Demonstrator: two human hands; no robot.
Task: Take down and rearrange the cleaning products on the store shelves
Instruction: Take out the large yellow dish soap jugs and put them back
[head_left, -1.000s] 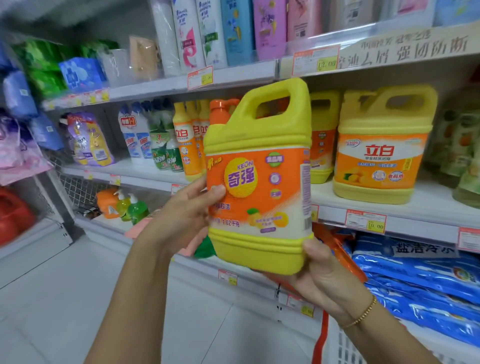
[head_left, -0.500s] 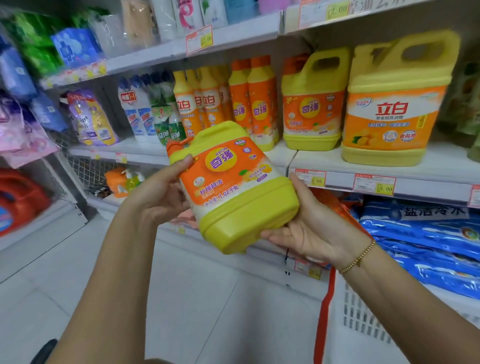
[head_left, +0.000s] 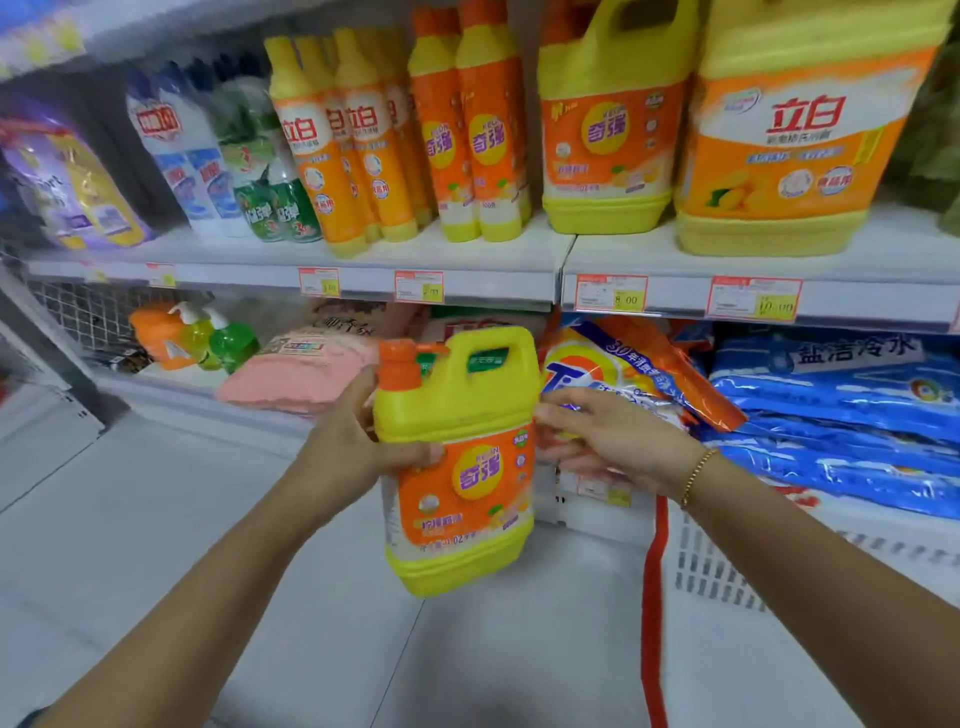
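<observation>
Jug: yellow plastic jug with orange label (head_left: 457, 467), upright, below and in front of white price-tagged shelf (head_left: 483, 257)
Left hand (head_left: 353, 447): curled round jug's shoulder, thumb across label
Right hand (head_left: 613, 441): fingertips at jug's right side, grip unclear

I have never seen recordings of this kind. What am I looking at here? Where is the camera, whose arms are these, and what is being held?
There is no machine here. These are a person's two bare arms, filmed by one wide-angle camera worn on the head, looking forward and down. The wide lens is why the shelves look curved.

The left hand grips a yellow jug with an orange label near its shoulder, thumb across the front. The right hand rests its fingers against the jug's right side. The jug is roughly upright, held in the air in front of the lower shelf, not standing on anything.

On the middle shelf stand slim orange and yellow bottles, a matching jug and a bigger jug, with price tags along the edge. Below lie blue bags.
</observation>
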